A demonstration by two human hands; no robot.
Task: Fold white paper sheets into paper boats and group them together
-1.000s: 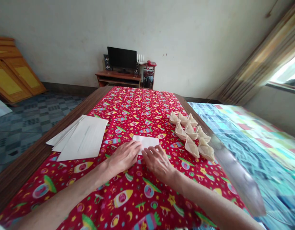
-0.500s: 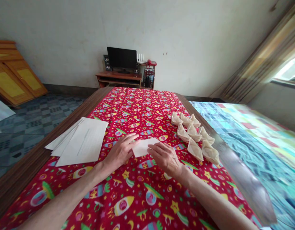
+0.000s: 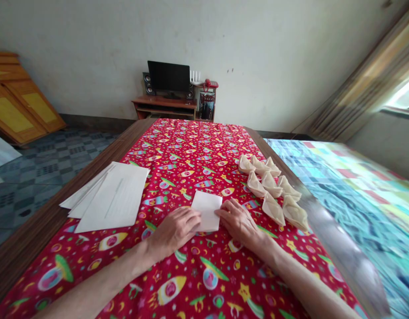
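A small folded white paper lies flat on the red patterned tablecloth, its long side running away from me. My left hand rests on the cloth with its fingertips on the paper's left near edge. My right hand lies at the paper's right edge, fingers stretched and touching it. Both hands are flat and hold nothing.
Several folded beige paper boats sit in a cluster to the right of my hands. A stack of white sheets lies at the left. The wooden table edge borders the cloth. A bed with a colourful cover is at the right.
The folded paper has been turned from lying crosswise to lying lengthwise away from me. Both hands shifted with it and now rest at its two sides.
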